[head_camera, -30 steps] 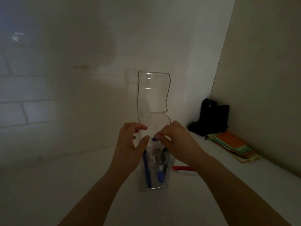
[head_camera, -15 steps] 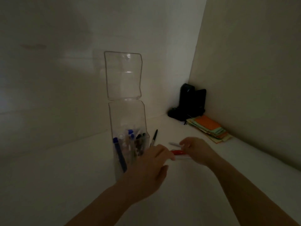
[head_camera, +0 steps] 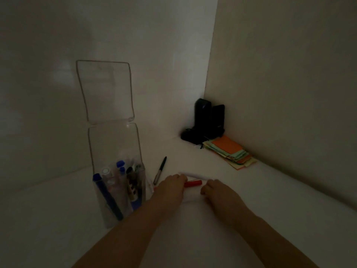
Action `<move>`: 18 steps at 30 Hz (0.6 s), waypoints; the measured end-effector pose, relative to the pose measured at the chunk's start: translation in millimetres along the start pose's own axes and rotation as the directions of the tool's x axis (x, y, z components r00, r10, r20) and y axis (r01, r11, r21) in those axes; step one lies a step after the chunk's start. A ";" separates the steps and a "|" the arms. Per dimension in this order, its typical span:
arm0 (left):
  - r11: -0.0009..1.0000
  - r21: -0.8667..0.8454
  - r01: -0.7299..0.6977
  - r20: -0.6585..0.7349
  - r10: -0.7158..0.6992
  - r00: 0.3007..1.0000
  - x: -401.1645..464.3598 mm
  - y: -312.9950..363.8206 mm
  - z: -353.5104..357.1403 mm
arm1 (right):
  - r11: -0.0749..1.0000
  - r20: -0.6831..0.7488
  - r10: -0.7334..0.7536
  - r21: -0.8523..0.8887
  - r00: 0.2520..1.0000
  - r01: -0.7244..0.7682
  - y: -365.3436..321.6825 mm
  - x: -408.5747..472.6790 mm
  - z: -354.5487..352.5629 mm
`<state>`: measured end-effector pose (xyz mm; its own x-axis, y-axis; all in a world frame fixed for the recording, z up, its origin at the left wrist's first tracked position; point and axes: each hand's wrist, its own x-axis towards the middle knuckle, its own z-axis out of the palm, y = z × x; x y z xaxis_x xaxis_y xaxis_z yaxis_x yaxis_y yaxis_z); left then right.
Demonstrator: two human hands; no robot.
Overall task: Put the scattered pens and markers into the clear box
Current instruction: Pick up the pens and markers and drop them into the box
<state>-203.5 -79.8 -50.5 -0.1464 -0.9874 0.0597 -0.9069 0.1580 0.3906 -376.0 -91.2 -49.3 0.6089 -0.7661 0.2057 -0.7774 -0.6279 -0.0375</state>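
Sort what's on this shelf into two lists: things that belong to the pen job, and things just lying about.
Part of the job:
clear box, lid open, pens standing inside
black pen lying beside it
red marker between the hands
white marker just behind it
left hand, right hand

Just lying about:
black device in the corner
stack of coloured paper

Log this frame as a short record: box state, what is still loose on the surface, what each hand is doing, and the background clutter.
box: clear box upright, lid open, several pens and markers standing inside
loose items: black pen, red marker, white marker, all lying right of the box
left hand: left hand resting on the red marker's left end; grip not clear
right hand: right hand down near the markers' right ends; contact unclear
background: black device in the corner, stack of coloured paper beside it
lighting: dim
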 end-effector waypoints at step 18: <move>0.863 0.048 0.503 -0.406 -0.443 0.799 42.1 4.9 -1.7 | 0.961 -0.169 0.273 0.095 0.947 -0.260 14.2 23.3 14.6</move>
<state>-213.5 -120.6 -44.6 0.4454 -0.8604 0.2476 -0.8751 -0.3600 0.3233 -370.5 -120.0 -59.3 0.3379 -0.8739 0.3495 -0.8904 -0.4172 -0.1822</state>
